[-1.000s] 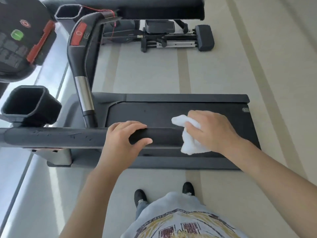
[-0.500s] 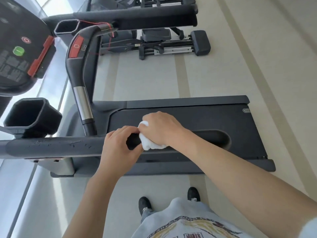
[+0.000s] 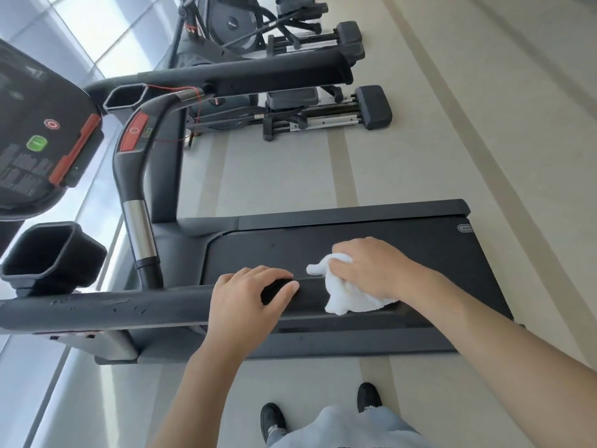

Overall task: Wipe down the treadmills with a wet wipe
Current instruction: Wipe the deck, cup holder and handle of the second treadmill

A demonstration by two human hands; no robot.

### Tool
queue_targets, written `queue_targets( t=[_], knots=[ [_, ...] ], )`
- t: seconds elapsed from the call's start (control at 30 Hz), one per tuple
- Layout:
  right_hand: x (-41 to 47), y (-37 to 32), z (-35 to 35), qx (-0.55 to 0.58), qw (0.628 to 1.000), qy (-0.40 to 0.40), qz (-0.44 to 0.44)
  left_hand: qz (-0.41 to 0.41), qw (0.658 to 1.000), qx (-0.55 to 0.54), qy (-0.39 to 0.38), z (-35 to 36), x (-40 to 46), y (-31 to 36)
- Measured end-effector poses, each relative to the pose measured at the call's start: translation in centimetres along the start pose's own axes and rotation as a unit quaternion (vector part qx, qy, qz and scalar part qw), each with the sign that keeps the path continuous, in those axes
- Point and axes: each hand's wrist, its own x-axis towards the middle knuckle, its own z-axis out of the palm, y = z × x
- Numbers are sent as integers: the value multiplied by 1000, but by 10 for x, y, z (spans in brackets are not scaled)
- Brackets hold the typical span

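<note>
At the centre of the frame the left hand (image 3: 250,295) wraps over the near handrail (image 3: 129,310), fingers curled across its top and thumb along the near side — a full grip on the rail. Just to its right, the right hand (image 3: 371,268) bunches the white wipe (image 3: 347,297) in curled fingers and presses it down on the same handrail; the cloth drapes over the rail's top and near face, with a corner sticking out to the left. The two hands are close together but apart, a short stretch of bare rail between them.

Beyond the rail lies the dark belt (image 3: 420,253) of the treadmill (image 3: 323,215), filling the middle right. The console (image 3: 32,137) with its green button sits at the upper left, a cup holder (image 3: 48,257) below it. A curved grip (image 3: 135,176) with a red pad rises at the left centre. Other gym machines (image 3: 310,118) stand at the top, on the pale floor (image 3: 484,124). Two black shoes (image 3: 273,418) show at the bottom edge.
</note>
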Motion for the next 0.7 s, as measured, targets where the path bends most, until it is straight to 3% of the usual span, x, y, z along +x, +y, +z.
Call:
queue_targets(
  t=[0.17, 0.37, 0.7],
  knots=[
    [28, -29, 20, -51, 998, -10, -33, -23, 998, 39, 33, 10, 2, 3],
    [59, -58, 29, -61, 986, -123, -95, -65, 994, 63, 61, 19, 3, -4],
    [-7, 36, -8, 2, 994, -10, -104, -95, 987, 120, 41, 21, 4, 11]
  ],
)
